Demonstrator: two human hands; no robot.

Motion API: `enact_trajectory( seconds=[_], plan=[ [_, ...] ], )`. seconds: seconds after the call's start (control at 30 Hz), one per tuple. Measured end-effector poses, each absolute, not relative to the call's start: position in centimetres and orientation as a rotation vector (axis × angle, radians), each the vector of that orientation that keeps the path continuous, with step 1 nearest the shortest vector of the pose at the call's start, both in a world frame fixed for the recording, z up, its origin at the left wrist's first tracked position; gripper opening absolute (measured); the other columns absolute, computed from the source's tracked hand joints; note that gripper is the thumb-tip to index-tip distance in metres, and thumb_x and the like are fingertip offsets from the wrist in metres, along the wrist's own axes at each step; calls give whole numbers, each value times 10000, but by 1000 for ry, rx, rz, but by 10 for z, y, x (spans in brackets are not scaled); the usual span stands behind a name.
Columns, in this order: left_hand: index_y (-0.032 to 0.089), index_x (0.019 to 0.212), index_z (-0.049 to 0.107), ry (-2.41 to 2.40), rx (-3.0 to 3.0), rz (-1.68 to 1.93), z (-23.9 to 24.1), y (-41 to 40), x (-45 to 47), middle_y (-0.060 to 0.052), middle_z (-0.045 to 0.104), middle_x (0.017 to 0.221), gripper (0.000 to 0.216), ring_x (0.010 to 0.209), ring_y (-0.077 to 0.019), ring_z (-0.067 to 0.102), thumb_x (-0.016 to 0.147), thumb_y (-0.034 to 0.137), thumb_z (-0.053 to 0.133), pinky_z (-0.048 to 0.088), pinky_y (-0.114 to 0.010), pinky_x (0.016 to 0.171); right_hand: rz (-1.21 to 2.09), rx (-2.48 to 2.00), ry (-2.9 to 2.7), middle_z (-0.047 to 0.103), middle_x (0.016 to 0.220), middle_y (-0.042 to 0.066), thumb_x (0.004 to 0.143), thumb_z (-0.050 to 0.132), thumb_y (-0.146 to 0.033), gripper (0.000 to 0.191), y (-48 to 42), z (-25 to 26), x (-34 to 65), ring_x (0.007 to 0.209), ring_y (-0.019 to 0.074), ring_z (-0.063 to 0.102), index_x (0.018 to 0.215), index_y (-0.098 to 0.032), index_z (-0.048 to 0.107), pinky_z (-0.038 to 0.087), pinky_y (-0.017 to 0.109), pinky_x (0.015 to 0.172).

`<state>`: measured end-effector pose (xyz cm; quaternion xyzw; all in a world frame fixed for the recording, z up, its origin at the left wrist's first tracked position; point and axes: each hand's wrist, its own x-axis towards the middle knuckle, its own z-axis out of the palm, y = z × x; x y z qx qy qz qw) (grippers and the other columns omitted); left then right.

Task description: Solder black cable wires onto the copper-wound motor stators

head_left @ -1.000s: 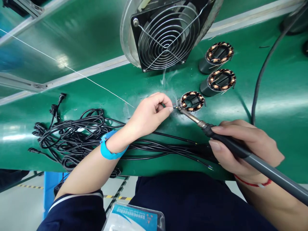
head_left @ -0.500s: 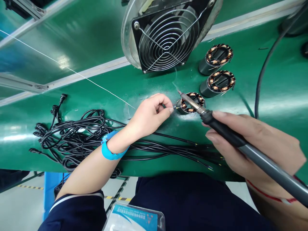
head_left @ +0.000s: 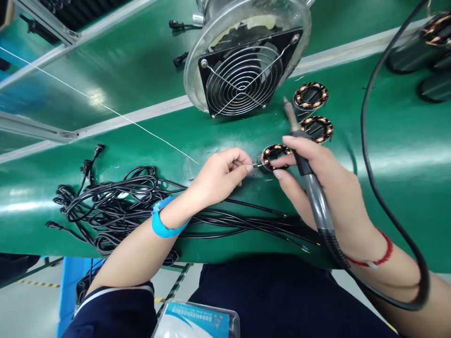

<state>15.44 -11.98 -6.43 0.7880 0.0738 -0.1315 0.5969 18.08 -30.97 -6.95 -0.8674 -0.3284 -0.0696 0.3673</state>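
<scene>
My left hand (head_left: 223,176) is closed in a pinch on thin wires (head_left: 257,165) at the left rim of a motor stator (head_left: 267,151) with copper windings. A thin white strand (head_left: 155,134) slants down from the upper left and passes out of sight at this hand. In my right hand (head_left: 327,188) is a soldering iron (head_left: 314,190), its tip pointing up and away, left of the farther stators. The index finger and thumb of that hand reach to the near stator; whether they touch it I cannot tell.
Behind my hands stands a fan (head_left: 243,87) with a wire guard. Two more stators (head_left: 310,96) (head_left: 319,129) stand behind the near one. Coiled black cables (head_left: 116,202) lie at left, their ends running under my left wrist. The iron's cord (head_left: 368,141) loops at right.
The soldering iron has swung from over the near stator to upright and tilted away. My right hand has moved left, its fingers now at the stator. My left hand keeps its pinch.
</scene>
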Motion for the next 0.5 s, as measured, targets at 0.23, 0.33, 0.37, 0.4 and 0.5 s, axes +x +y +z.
enact_trajectory(
  seconds=[0.23,0.33,0.37,0.4,0.5],
  plan=[
    [139,719,569,294,1555,-517,-54,-121,159,25,602,636,137,423,-20,468,848,92,566,384,-154,391,-210,-2313,-957,721,946,37,895,536,-179,436,-306,-76,179,791,239,641,1319,-247,463,469,382,674],
    [147,722,565,282,1577,-490,-56,-123,157,42,572,582,138,403,-28,450,853,102,574,355,-162,378,-186,-2278,-952,719,917,30,893,540,-176,443,-305,-77,180,805,231,643,1325,-237,461,461,368,678],
    [152,728,564,263,1613,-453,-57,-124,155,49,552,562,133,403,-35,447,855,111,577,354,-167,379,-178,-2252,-940,717,907,23,894,539,-173,449,-304,-77,180,811,228,643,1330,-244,457,465,366,685],
    [155,734,565,226,1666,-387,-59,-125,153,50,543,564,128,416,-41,455,856,120,582,363,-172,389,-176,-2225,-924,714,902,17,895,537,-167,454,-304,-77,180,817,224,644,1333,-254,454,474,365,697],
    [161,751,594,-6,1922,-39,-64,-127,146,0,625,742,108,623,-82,575,851,121,605,467,-202,524,-190,-2150,-867,702,901,-3,893,542,-146,493,-303,-76,179,856,223,649,1347,-303,431,501,374,749]
  ],
)
